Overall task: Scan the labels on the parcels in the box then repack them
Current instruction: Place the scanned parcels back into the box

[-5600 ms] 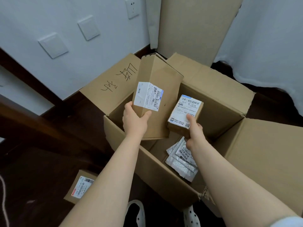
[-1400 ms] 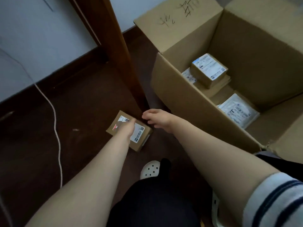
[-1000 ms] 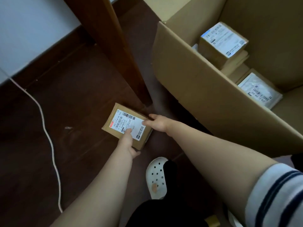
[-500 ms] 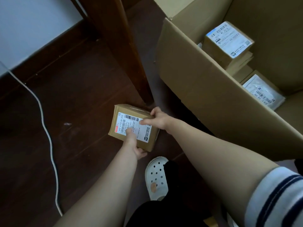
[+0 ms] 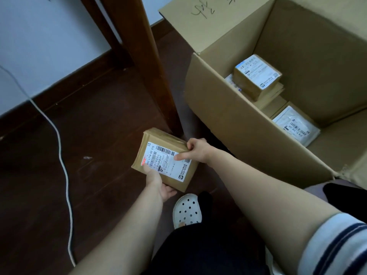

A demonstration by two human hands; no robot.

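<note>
Nearest, a white perforated clog. Just beyond, over dark wooden floor, a small brown cardboard parcel with a white barcode label, cupped from beneath by the left hand, thumb on the label, and pinched at its right edge by the right hand. Farther right, a large open cardboard box holding a labelled brown parcel and a white plastic mailer.

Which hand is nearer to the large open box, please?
Right. The right hand grips the small parcel at its edge toward the large box; the left hand holds its opposite corner, farther away.
</note>
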